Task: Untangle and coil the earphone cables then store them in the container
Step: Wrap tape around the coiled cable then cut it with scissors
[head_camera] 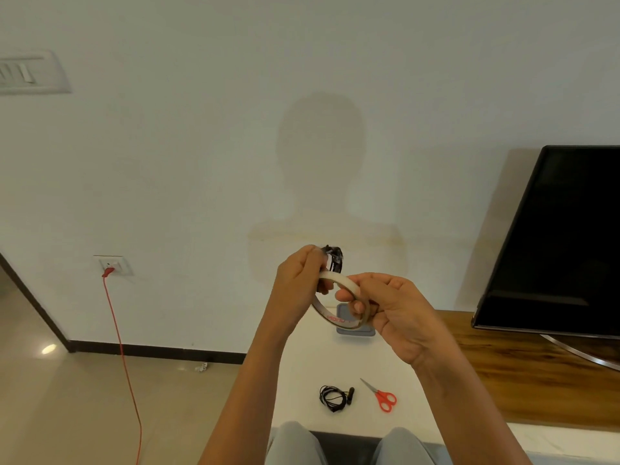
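A person's left hand (300,283) is gripping one black earphone cable (335,258), wound into a tight coil, along with the edge of one tape roll (335,320). The right hand (399,317) is pinching the roll's other side. A second cable (333,397) is lying coiled on the white surface (302,380), beside one pair of red scissors (382,396) and short of one grey container (365,331).

Home interior, likely a living room.
Flat-screen television (553,236) at right stood on a wooden cabinet top (520,374). Wall socket (112,265) at lower left fed a red cable (122,357) over polished floor tiles (84,397). Dark skirting (151,350); switch panel (30,73) upper left.
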